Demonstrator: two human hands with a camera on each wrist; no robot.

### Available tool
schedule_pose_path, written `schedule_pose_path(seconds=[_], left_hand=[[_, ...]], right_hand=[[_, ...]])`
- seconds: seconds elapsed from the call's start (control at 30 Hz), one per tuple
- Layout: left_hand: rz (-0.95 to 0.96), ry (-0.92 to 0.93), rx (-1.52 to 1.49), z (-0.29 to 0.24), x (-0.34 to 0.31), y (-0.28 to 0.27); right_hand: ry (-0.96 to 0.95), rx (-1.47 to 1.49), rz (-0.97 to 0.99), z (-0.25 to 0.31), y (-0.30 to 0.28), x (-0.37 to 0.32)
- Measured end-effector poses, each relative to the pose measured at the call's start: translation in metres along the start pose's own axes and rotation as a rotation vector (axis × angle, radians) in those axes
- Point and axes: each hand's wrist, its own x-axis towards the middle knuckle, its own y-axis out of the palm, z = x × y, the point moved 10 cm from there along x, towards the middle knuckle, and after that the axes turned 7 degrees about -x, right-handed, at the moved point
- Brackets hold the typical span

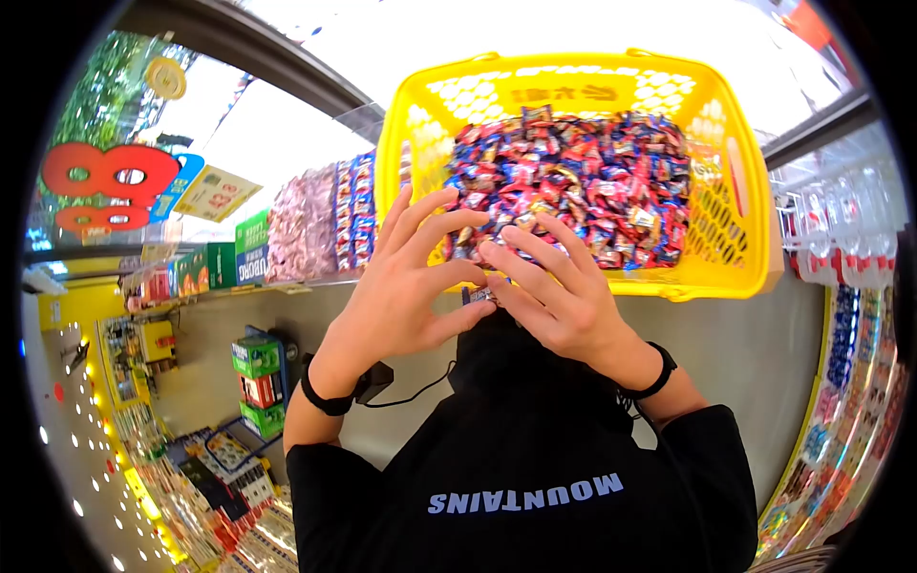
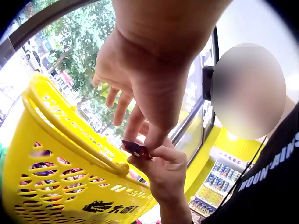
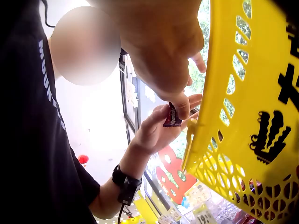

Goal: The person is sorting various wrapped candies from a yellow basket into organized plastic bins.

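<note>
A small dark wrapped candy (image 1: 475,295) is between my two hands, just in front of the near side of a yellow basket (image 1: 707,288). My left hand (image 1: 387,286) pinches it between thumb and index finger, the other fingers spread. The right hand (image 1: 564,306) pinches it from the other side, its remaining fingers fanned out toward the basket. In the left wrist view, the candy (image 2: 136,150) shows a crimped wrapper end. White lettering shows on the purple-red wrapper of the candy (image 3: 172,116) in the right wrist view. Many similar wrapped candies (image 1: 573,181) fill the basket.
Left of the basket stand bags of pink-wrapped sweets (image 1: 301,224) and a green box (image 1: 252,246) on a shelf. A price sign (image 1: 218,194) rises above them. Stacked cartons (image 1: 258,377) stand on the floor behind; stocked shelves (image 1: 845,401) line the right.
</note>
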Motion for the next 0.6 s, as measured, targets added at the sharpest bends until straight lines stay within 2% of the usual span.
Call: schedule_pose_path(seconds=[0.23, 0.37, 0.4, 0.5, 0.53, 0.6], left_hand=[[-0.099, -0.042, 0.001, 0.047, -0.055, -0.024], [-0.209, -0.073, 0.014, 0.083, -0.083, -0.047], [-0.288, -0.082, -0.007, 0.098, -0.094, -0.055], [-0.418, -0.224, 0.095, 0.155, -0.122, -0.066], [-0.423, -0.259, 0.066, 0.175, -0.124, -0.060], [-0.316, -0.251, 0.148, 0.201, -0.122, -0.034]], right_hand=[[-0.083, 0.007, 0.052, 0.033, 0.052, 0.027], [0.009, -0.065, 0.197, 0.034, 0.080, 0.042], [0.041, -0.089, 0.197, 0.028, 0.082, 0.044], [0.155, -0.148, 0.197, 0.018, 0.085, 0.044], [0.194, -0.167, 0.192, 0.015, 0.085, 0.043], [0.211, -0.215, 0.191, 0.016, 0.085, 0.040]])
